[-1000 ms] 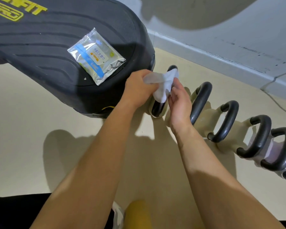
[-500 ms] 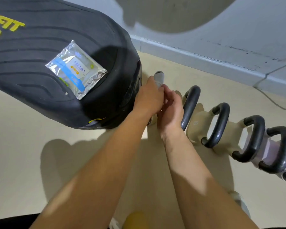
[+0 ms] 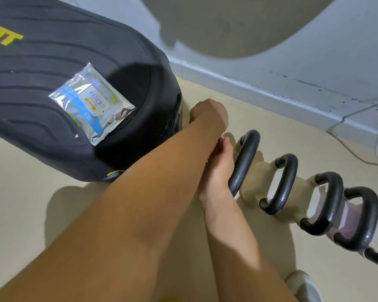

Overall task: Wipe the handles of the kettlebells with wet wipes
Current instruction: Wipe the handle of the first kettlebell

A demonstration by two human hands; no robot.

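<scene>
A row of several kettlebells with black handles stands on the beige floor along the wall. My left hand (image 3: 210,114) is curled, knuckles up, over the handle of the first kettlebell, and my arms hide both that handle and the wet wipe. My right hand (image 3: 218,166) lies just below it, against the second kettlebell's handle (image 3: 244,158); its fingers are tucked under my left forearm. More handles follow to the right: a third (image 3: 286,182) and a fourth (image 3: 327,201).
A black step platform (image 3: 52,51) stands close on the left, with a foil pack of wet wipes (image 3: 92,105) lying on top. Grey skirting (image 3: 249,88) runs along the wall behind. A white cable (image 3: 358,153) trails at the right, and my shoe (image 3: 303,286) is at the bottom.
The white wipe, in plain sight a second ago over the first handle, is now hidden. My left hand has slid farther over that handle, and my right hand has dropped lower beside it.
</scene>
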